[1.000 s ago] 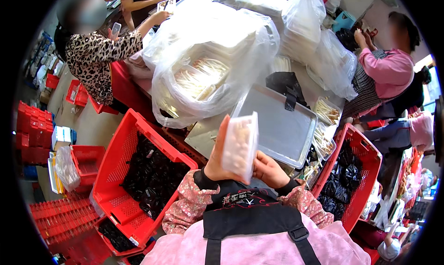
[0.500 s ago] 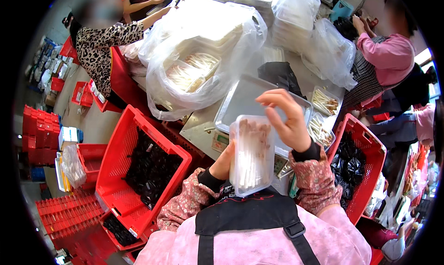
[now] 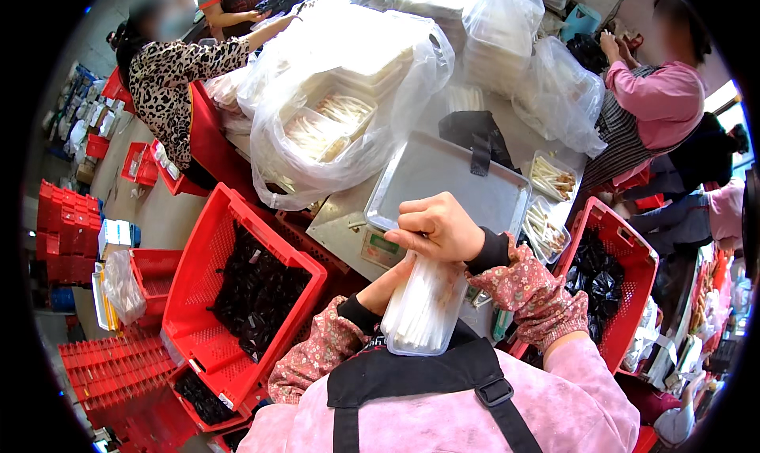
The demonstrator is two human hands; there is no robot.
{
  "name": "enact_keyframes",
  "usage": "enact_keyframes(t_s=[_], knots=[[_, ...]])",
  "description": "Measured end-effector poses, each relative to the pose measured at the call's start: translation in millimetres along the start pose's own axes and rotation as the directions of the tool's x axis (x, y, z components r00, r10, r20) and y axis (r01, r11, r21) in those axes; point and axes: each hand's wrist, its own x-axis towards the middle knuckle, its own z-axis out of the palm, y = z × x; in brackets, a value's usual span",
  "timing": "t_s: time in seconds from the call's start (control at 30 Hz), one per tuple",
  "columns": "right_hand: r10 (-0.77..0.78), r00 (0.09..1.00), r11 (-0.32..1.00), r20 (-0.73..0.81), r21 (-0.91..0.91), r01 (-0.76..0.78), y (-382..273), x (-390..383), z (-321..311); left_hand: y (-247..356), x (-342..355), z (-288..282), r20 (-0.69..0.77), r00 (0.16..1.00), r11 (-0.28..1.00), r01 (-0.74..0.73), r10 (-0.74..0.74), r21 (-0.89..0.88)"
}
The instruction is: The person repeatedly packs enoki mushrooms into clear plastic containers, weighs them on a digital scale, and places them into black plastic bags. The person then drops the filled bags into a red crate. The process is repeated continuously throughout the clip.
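My left hand grips the left side of a clear plastic container, tilted in front of my chest. Pale, long thin stalks show through its cloudy wall. Across the container's far end lies my right hand, fingers curled and thumb pointing left; whatever may be in those fingers is hidden. Just beyond is a grey metal tray, with a black plastic bag over its far edge. Beside the tray's right end are two clear containers of white stalks with brown tips, one farther and one nearer.
A red crate holding black bags stands at my left; another red crate with black bags is at my right. A large clear bag of stacked containers covers the table's left half. Co-workers stand at far left and right.
My right hand has come left and down from its raised, spread position onto the container's far end, its fingers now curled. The container tilts differently and sits slightly lower.
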Motion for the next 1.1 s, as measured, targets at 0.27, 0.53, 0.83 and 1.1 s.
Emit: enact_keyframes(t_s=[0.27,0.53,0.83,1.1], knots=[[-0.211,0.945,0.977,-0.251,-0.086,0.196,-0.2,1.8,-4.7,10.6,-0.2,18.7,0.006,0.999,0.996,-0.033,0.032,0.078],[-0.345,0.892,0.939,-0.294,-0.109,0.327,-8.1,4.9,-10.9,14.6,-2.2,26.9,0.049,0.998,0.999,-0.047,0.047,-0.012],[-0.308,0.913,0.942,-0.269,-0.222,0.252,-11.9,2.3,-21.9,18.5,3.9,23.6,0.038,0.999,0.998,-0.038,0.036,0.04],[-0.344,0.908,0.929,-0.24,-0.226,0.293,-12.9,3.7,-25.2,11.3,3.2,17.2,-0.019,0.998,0.998,-0.057,0.057,0.005]])
